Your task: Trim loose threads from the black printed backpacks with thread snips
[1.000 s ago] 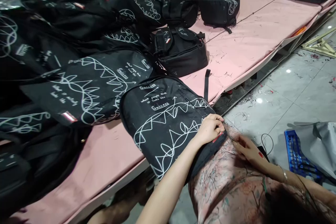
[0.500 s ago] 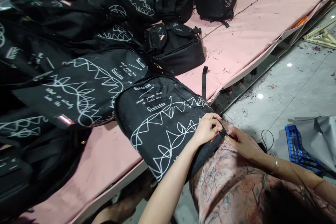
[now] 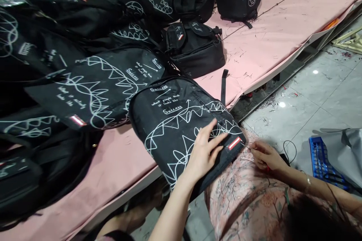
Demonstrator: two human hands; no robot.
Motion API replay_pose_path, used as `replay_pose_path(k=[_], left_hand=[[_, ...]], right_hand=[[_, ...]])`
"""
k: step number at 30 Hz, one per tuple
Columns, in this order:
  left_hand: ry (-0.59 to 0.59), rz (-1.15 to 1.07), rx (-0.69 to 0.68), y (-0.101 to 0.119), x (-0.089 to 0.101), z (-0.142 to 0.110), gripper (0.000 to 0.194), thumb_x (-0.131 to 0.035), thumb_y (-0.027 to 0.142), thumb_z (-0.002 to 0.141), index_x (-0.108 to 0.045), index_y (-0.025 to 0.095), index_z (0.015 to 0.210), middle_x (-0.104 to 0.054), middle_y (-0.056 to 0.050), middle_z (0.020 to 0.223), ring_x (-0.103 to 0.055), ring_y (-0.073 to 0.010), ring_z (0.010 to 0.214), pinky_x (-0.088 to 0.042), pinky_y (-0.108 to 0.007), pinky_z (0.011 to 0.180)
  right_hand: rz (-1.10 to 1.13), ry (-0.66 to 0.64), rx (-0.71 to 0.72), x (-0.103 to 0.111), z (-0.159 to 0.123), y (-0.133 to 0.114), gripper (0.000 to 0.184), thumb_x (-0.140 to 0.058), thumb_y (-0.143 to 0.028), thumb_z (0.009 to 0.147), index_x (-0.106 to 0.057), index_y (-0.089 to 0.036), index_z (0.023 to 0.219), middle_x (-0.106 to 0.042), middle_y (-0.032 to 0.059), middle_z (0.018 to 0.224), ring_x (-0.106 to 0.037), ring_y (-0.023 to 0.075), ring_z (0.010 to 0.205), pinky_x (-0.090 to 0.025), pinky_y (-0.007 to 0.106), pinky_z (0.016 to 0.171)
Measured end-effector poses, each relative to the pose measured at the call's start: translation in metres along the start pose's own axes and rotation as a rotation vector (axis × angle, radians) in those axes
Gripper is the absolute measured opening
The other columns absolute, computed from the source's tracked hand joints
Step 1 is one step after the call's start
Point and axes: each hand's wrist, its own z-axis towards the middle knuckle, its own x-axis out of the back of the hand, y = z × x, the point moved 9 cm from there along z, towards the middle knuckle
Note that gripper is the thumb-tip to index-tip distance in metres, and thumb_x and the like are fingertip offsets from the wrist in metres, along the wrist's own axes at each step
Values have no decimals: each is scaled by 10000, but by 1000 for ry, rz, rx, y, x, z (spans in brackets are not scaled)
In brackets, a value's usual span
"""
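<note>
A black backpack with white scribbled lines and the word "Success" lies across the table edge and my lap. Its lower right corner bears a red label with white lettering. My left hand rests on the bag front, left of the label, fingers spread. Just right of that corner is my right hand, its thumb and forefinger pinched together. Between the label and those fingertips shows a short pale line, possibly a thread. Something small and red peeks out under the right palm; most of it is hidden.
Several similar black backpacks are heaped on the left and back of the pink-covered table. Dark thread scraps litter the cover. On the tiled floor at right are a blue basket and a grey sheet.
My left hand has let go of the bag's corner and moved left onto its front, uncovering the red label. My right hand has drawn slightly right, away from the corner.
</note>
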Motion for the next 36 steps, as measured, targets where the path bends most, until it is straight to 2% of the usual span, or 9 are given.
replay_pose_path(k=[2, 5, 9, 12, 17, 19, 26, 33, 36], left_hand=[[-4, 80, -53, 9, -5, -16, 293, -506, 164, 825, -581, 274, 1086, -345, -90, 1395, -348, -249, 1266, -248, -534, 1038], [105, 179, -54, 18, -8, -26, 232, -530, 172, 817, -608, 256, 1018, -463, -109, 1304, -424, -245, 1205, -248, -551, 1019], [249, 245, -48, 27, -9, -25, 141, -522, 157, 823, -624, 236, 880, -581, -77, 1173, -504, -226, 1115, -215, -550, 1007], [301, 227, -44, 28, -6, -26, 146, -511, 131, 819, -621, 224, 842, -616, -66, 1098, -529, -214, 1077, -232, -515, 994], [317, 178, -32, 24, -2, -30, 162, -508, 123, 805, -624, 234, 823, -612, -58, 1074, -532, -217, 1066, -249, -501, 975], [322, 161, -41, 24, 0, -31, 154, -516, 120, 798, -619, 233, 819, -618, -53, 1053, -536, -216, 1058, -259, -495, 967], [331, 139, -62, 29, 0, -33, 141, -516, 115, 793, -613, 217, 795, -642, -41, 972, -563, -206, 1015, -260, -474, 963], [365, 106, -67, 26, 4, -38, 150, -508, 92, 786, -601, 207, 812, -638, -45, 954, -570, -208, 998, -282, -469, 949], [426, 21, -22, 25, 10, -48, 141, -537, 96, 771, -588, 204, 846, -619, -53, 941, -575, -202, 957, -339, -451, 919]], right_hand=[[104, -136, -97, -19, -4, 8, 299, -575, -438, 775, -412, -213, 666, -310, -88, 498, -176, 46, 357, -106, 217, 370], [164, -260, -211, -42, -9, 13, 352, -538, -436, 790, -377, -202, 582, -308, -79, 475, -159, 44, 350, -103, 226, 376], [205, -237, -303, -49, -10, 16, 265, -504, -428, 803, -472, -197, 677, -259, -87, 480, -144, 52, 362, -97, 225, 380], [238, -214, -329, -50, -8, 21, 260, -499, -427, 805, -449, -198, 693, -266, -87, 500, -163, 52, 371, -124, 219, 381], [317, -267, -363, -62, -6, 29, 293, -510, -406, 802, -394, -194, 637, -264, -89, 469, -151, 50, 371, -99, 218, 380], [342, -246, -353, -65, -5, 30, 307, -519, -401, 798, -375, -196, 619, -248, -90, 461, -137, 54, 377, -86, 221, 385], [390, -186, -357, -68, -3, 32, 246, -483, -439, 819, -460, -203, 751, -216, -90, 510, -120, 66, 404, -91, 222, 405], [380, -211, -424, -72, 3, 45, 291, -478, -465, 814, -446, -200, 697, -184, -103, 451, -78, 62, 391, -105, 217, 398], [254, -207, -318, -61, 3, 37, 292, -491, -503, 799, -488, -212, 776, -228, -98, 473, -122, 63, 380, -133, 210, 388]])
